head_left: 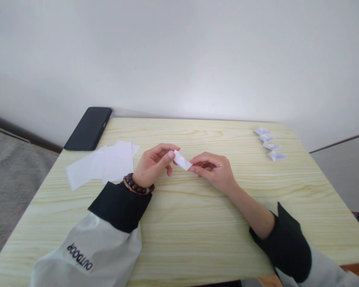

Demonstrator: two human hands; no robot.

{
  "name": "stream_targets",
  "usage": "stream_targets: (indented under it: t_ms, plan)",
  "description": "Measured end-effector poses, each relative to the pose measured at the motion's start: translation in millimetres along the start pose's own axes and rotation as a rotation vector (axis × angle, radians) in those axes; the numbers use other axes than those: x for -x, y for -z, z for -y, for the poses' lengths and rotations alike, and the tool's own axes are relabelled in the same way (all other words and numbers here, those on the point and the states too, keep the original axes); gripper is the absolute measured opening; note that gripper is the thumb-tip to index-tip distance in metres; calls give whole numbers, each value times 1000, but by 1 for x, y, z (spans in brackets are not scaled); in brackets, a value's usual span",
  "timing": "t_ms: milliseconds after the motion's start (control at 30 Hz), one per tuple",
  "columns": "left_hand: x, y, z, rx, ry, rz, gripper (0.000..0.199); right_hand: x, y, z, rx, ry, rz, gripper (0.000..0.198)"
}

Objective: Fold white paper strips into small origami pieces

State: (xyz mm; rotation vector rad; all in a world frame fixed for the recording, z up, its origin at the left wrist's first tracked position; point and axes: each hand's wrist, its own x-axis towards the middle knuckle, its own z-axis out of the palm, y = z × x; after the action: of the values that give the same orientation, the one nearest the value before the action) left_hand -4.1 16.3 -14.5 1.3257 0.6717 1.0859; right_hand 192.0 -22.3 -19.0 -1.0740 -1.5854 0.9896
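A small piece of folded white paper (182,160) is held between my two hands above the middle of the table. My left hand (155,162), with a dark bead bracelet at the wrist, pinches its upper left end between thumb and fingers. At the lower right end, the thumb and fingertips of my right hand (214,167) close on a pointed corner. Creases show on the paper's face; its underside is hidden.
White paper sheets (116,161) lie overlapping to the left. Behind them a black phone (89,128) rests at the table's far left corner. Several small folded paper boats (275,155) form a row at the right. A white wall (191,59) borders the wooden table (197,235) at the back.
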Motion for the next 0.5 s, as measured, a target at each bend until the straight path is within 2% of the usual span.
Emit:
stream_targets:
  t_ms: [200,367,500]
  plan:
    - [1,0,-1,-4,10,-23,24,0,0,-1,-141,-79,-21,19]
    - [1,-2,-1,-79,-70,-101,21,0,0,-3,-222,-56,-32,21]
    - [1,-2,-2,-158,-154,-118,16,0,-1,-4,-171,-27,-122,14]
